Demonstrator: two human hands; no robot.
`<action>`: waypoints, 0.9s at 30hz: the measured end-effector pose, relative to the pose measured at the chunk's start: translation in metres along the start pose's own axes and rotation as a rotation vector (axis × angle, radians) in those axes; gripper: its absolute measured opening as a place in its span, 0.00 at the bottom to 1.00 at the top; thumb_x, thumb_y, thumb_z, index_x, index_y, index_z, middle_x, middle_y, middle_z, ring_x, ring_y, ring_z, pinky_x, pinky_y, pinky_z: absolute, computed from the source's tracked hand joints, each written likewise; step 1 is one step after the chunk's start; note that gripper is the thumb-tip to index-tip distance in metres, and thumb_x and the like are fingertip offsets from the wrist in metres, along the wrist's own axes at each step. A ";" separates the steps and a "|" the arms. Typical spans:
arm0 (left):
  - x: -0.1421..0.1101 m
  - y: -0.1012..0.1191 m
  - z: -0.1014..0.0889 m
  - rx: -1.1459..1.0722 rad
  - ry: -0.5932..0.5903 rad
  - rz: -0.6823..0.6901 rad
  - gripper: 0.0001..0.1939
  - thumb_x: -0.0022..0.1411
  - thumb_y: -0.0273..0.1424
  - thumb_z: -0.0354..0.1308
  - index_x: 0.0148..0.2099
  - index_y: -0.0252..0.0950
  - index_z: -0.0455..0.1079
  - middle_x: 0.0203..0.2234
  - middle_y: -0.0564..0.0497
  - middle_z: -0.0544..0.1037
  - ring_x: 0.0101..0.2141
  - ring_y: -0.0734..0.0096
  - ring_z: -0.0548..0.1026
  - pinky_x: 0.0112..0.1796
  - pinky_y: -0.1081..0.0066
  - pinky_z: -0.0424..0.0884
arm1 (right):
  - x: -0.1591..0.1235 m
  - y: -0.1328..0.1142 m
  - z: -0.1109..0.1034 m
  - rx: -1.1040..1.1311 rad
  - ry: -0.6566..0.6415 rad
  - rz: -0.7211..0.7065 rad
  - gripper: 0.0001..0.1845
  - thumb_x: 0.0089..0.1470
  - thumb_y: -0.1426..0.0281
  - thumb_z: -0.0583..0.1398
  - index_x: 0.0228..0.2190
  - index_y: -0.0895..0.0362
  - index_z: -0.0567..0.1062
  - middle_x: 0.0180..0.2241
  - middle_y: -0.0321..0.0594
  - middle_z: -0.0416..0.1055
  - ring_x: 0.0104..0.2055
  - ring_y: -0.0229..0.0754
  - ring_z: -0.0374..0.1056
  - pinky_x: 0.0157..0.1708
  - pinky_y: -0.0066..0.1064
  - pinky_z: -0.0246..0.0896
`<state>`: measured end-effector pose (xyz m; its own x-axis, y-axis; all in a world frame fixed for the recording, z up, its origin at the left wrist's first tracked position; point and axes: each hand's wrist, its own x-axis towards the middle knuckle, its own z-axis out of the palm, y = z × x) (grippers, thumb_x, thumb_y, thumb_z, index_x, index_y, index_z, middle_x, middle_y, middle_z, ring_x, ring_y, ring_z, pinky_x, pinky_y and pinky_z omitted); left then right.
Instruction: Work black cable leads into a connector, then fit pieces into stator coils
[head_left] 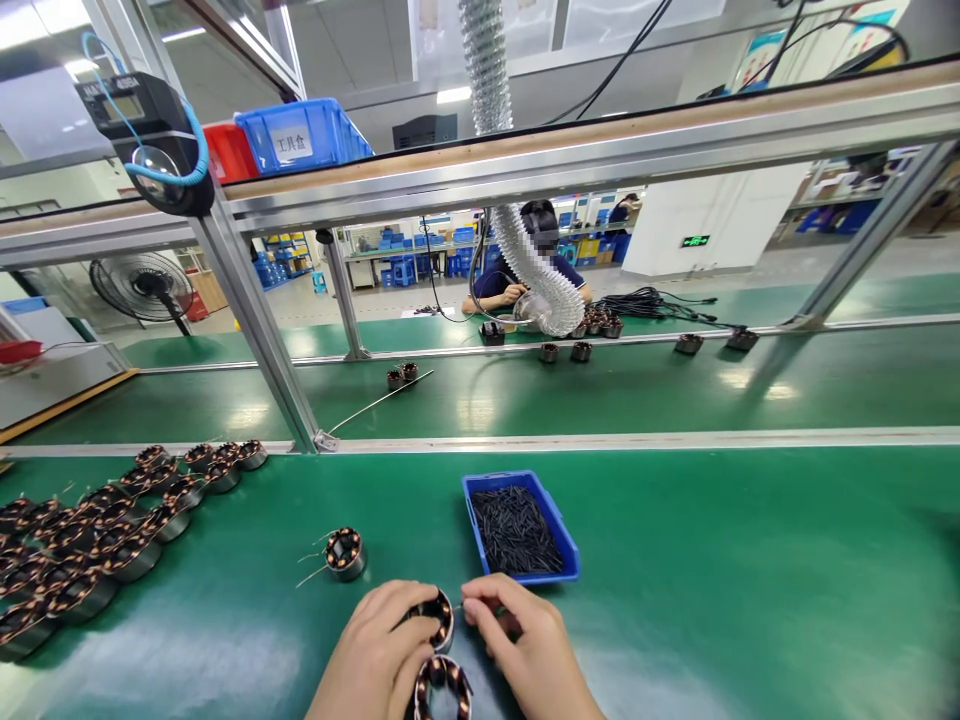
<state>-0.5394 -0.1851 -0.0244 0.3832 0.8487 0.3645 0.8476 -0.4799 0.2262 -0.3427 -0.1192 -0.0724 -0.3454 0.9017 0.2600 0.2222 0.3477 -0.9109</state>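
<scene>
My left hand [386,640] is closed round a copper-wound motor stator [444,622], its fingers over the top and into the ring. At the stator's right side, my right hand [517,635] pinches a thin wire [459,606] between thumb and forefinger; the fingers partly hide it. Just below the left fingers, a second stator [442,690] stands on the green bench, cut off by the lower frame edge. A blue tray [574,560] of short black tubes lies beyond my right hand. Left of it sits another stator [346,555] with thin wires sticking out leftward.
Rows of stators [112,530] cover the bench's left side. A metal frame post [255,300] and rail [600,441] run behind. Across the bench, a person [495,285] works beside a clear flexible duct [540,270], black cables [652,305] and more stators.
</scene>
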 end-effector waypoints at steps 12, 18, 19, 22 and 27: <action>-0.001 0.001 0.004 -0.042 0.062 -0.006 0.13 0.65 0.22 0.52 0.45 0.40 0.74 0.49 0.48 0.80 0.49 0.63 0.77 0.49 0.66 0.78 | -0.005 0.002 0.006 0.155 -0.082 0.072 0.19 0.60 0.56 0.61 0.43 0.57 0.79 0.34 0.45 0.81 0.32 0.44 0.77 0.29 0.28 0.71; -0.002 0.000 0.008 -0.093 0.088 -0.031 0.14 0.65 0.20 0.51 0.45 0.39 0.74 0.48 0.46 0.79 0.47 0.65 0.77 0.47 0.68 0.78 | -0.017 0.001 0.000 0.103 -0.216 -0.193 0.20 0.64 0.74 0.50 0.48 0.52 0.79 0.45 0.48 0.75 0.40 0.42 0.75 0.39 0.30 0.72; -0.002 0.000 0.007 -0.101 0.086 -0.045 0.14 0.65 0.20 0.51 0.45 0.39 0.75 0.47 0.46 0.79 0.46 0.65 0.77 0.46 0.68 0.79 | -0.018 0.002 -0.001 0.115 -0.249 -0.207 0.23 0.63 0.76 0.49 0.51 0.51 0.77 0.46 0.48 0.74 0.40 0.42 0.74 0.36 0.28 0.72; -0.001 0.003 0.000 -0.109 0.027 -0.107 0.14 0.63 0.21 0.52 0.45 0.39 0.75 0.50 0.44 0.78 0.48 0.63 0.77 0.47 0.65 0.79 | -0.019 0.005 -0.001 0.143 -0.272 -0.187 0.26 0.63 0.77 0.47 0.56 0.49 0.72 0.50 0.49 0.70 0.39 0.41 0.73 0.28 0.25 0.69; 0.004 0.013 -0.016 -0.031 -0.176 -0.252 0.23 0.48 0.22 0.60 0.48 0.41 0.75 0.60 0.40 0.69 0.59 0.46 0.69 0.52 0.52 0.75 | -0.015 0.003 -0.008 0.104 -0.077 -0.188 0.20 0.66 0.76 0.48 0.51 0.51 0.73 0.44 0.45 0.70 0.37 0.40 0.72 0.40 0.30 0.71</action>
<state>-0.5328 -0.1918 -0.0060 0.2224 0.9659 0.1324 0.9134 -0.2539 0.3183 -0.3299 -0.1298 -0.0761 -0.4414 0.7999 0.4067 0.0537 0.4759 -0.8778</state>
